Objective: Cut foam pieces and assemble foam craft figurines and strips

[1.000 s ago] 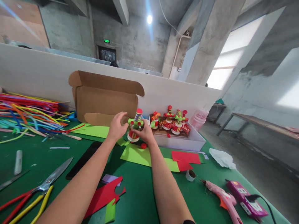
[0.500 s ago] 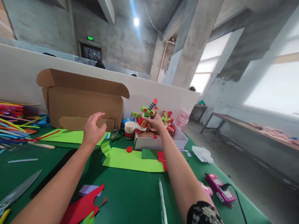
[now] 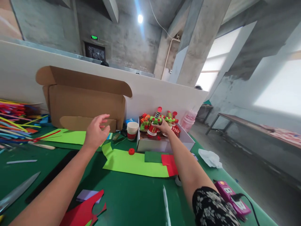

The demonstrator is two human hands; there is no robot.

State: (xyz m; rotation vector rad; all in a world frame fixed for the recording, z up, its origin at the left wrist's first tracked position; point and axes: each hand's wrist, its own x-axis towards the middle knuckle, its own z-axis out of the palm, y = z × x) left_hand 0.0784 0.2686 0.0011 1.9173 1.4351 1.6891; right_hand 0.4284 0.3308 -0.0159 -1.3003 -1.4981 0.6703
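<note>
Right hand [image 3: 165, 127] pinching the figure [image 3: 153, 129], I now have it lowered into the box [image 3: 152, 145], left hand [image 3: 96, 133] half-curled, empty.

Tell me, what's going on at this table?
A person is handling paper crafts with bare hands. The right hand has its fingers on a red and green paper figure in the white box, among other figures. The left hand is open, holding nothing. A cup stands beside the box, and a lime-green sheet lies in front of it.
</note>
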